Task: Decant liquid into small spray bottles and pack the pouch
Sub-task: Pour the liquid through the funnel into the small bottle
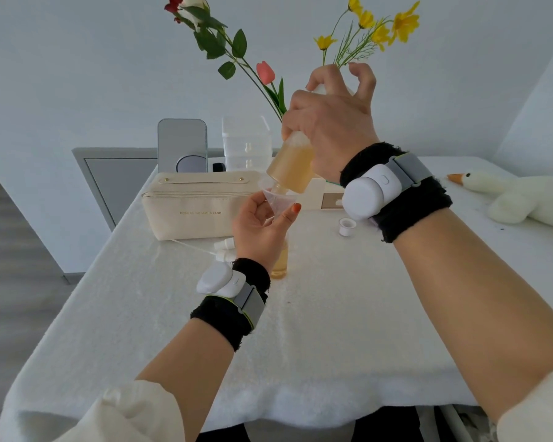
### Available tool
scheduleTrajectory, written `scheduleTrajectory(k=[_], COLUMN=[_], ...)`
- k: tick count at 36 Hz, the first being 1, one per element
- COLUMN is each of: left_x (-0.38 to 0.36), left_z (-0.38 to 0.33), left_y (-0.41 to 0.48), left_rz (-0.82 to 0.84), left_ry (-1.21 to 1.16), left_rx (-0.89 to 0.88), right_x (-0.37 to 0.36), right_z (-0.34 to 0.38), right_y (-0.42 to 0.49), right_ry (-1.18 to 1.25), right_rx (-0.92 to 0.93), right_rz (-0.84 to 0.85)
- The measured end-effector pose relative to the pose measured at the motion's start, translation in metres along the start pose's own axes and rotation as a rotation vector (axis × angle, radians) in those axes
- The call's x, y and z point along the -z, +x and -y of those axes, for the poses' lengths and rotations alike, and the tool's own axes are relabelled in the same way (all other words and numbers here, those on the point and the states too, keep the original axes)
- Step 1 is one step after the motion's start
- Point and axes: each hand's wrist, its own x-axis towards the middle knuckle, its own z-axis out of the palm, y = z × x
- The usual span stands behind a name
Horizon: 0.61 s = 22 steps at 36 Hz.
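A fleecy white surface (pixel 332 330) carries a boxy cream pouch (pixel 189 208) near its far left edge. In front of it, the right hand (pixel 332 122) grips a frosted amber bottle (pixel 292 164) tipped neck-down into a clear cone funnel (pixel 278 199) pinched by the left hand (pixel 257 228); beneath, a slim bottle (pixel 281 263), mostly hidden, seems upright.

Head view: 1 wide-angle head-worn camera facing forward and down across the table (pixel 332 330) toward the wall (pixel 77 74). Forearms (pixel 460 282) enter from the lower edge at close range; left hand (pixel 259 224) on the funnel (pixel 276 202) and right hand (pixel 332 122) on the tipped bottle (pixel 292 164) lie near mid-frame
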Motion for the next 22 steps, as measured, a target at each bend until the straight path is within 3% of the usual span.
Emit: scheduleTrajectory(k=[22], left_x=[-0.0006], left_z=[-0.0030], left_y=[-0.0023], left_rz=[0.001], left_ry=[-0.030], left_rx=[-0.008], right_x=[0.0046], right_z=[0.0026], right_y=[-0.0019], right_ry=[-0.023], right_rx=[0.006], right_rz=[0.028])
